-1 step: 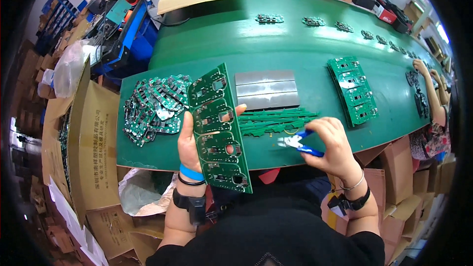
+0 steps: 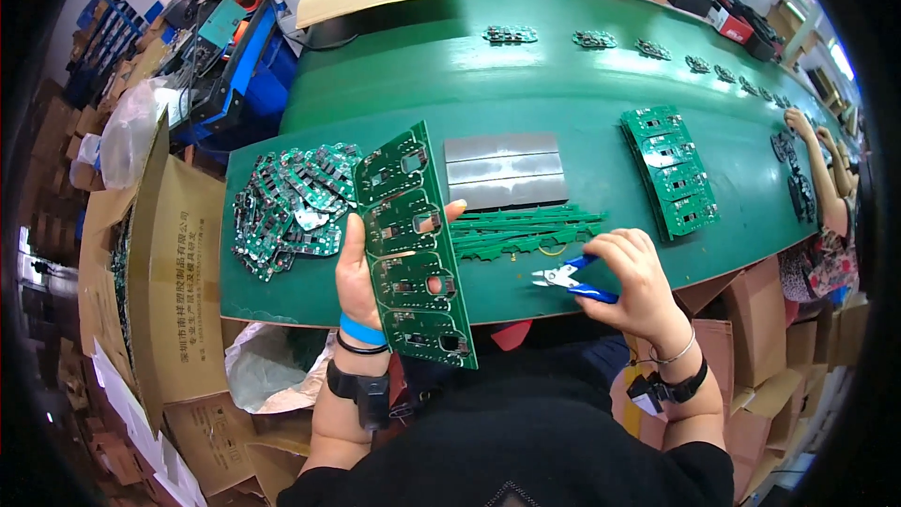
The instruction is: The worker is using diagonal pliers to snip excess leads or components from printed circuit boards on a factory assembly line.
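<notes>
My left hand (image 2: 355,274) grips a green circuit board panel (image 2: 409,242) by its long edges, tilted up above the table. The panel has several joined boards with dark parts and cutouts, and fingers show through some openings. In my right hand (image 2: 638,284) is a pair of blue-handled flush cutters (image 2: 569,279), their jaws parted and pointing left toward the panel without touching it. Between the hands and just beyond lies a heap of thin green board strips (image 2: 526,231). To the left of the panel, separated circuit boards (image 2: 291,202) form a loose pile.
A grey block (image 2: 505,171) sits behind the strips. Stacked board panels (image 2: 668,174) lie to the right. Single boards (image 2: 510,35) line the far green surface. A co-worker's hand (image 2: 800,125) works at far right. A cardboard box (image 2: 183,272) stands left.
The cutters' jaws look sharper and more clearly parted than before. The whole view has shifted very slightly; both hands keep their holds.
</notes>
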### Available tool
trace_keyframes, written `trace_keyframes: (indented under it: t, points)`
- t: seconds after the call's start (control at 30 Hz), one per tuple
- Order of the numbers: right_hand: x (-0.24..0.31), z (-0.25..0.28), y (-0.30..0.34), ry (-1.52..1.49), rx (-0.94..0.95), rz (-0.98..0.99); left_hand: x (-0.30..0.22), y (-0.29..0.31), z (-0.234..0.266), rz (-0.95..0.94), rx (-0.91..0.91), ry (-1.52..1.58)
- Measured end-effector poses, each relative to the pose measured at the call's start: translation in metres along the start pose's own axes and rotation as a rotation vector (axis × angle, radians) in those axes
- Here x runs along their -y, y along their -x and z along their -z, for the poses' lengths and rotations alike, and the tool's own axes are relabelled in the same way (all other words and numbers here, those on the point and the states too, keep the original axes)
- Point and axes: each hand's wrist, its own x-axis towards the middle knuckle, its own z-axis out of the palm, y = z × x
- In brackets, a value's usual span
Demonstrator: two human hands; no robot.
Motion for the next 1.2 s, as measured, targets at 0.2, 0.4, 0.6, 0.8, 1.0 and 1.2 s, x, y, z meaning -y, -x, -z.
trace_keyframes:
  t: [0.2,0.4,0.6,0.8,1.0,1.2]
  points:
    - [-0.02,0.005,0.004,0.215,-0.088,0.036,0.014,-0.014,-0.002,0.078,0.014,0.008]
    - [0.019,-0.013,-0.049,-0.279,-0.221,0.18,0.034,-0.021,-0.009,0.19,-0.056,-0.021]
    - [0.015,-0.002,-0.062,-0.278,-0.087,0.284,0.025,-0.019,-0.016,0.216,-0.043,-0.085]
    - [0.003,0.012,-0.071,-0.16,-0.186,0.243,-0.007,-0.036,-0.061,0.128,-0.265,-0.927]
    - [0.007,-0.005,-0.07,-0.016,0.24,0.138,-0.056,-0.135,-0.1,0.025,0.253,-2.23]
    - [0.013,-0.033,-0.071,0.155,0.294,0.3,-0.017,-0.17,-0.075,0.141,0.251,-2.889]
